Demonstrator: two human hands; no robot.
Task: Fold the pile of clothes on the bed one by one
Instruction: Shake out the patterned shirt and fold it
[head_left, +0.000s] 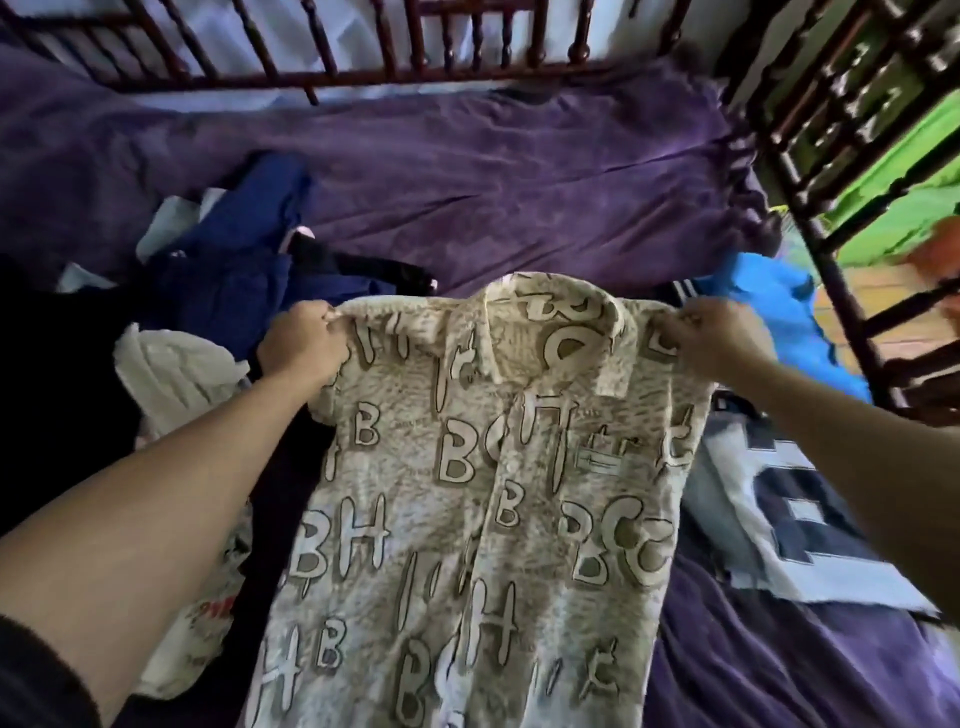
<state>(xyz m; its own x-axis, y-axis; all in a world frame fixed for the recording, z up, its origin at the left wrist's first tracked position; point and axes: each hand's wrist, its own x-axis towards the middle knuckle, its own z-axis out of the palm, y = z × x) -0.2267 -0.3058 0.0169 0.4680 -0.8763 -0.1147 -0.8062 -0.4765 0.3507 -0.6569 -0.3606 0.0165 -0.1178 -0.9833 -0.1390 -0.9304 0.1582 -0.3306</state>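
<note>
- The bed (493, 171), under its purple cover, carries everything. Its far half shows only the cover, up to the dark wooden rail (415, 73).
- You hold the cream collared shirt with the letter print (493, 493) up in front of you, spread to its full width. The collar is at the top, the button front faces you, and the body hangs down towards you over the bed. No fold has gone into it yet, so I judge this garment is only at the start of its fold.
- The unfolded pile lies to your left: a navy garment (234, 260), something black beside it, and a white garment (176, 374), all crumpled. Most of the task looks left to do.
- To your right lie a grey-and-navy piece with a block letter (779, 499) and a bright blue garment (769, 306). I cannot tell whether either is folded.
- Your left hand (304, 343) pinches the shirt's left shoulder and your right hand (711, 340) pinches the other. The two hands are well apart with the collar between them.
</note>
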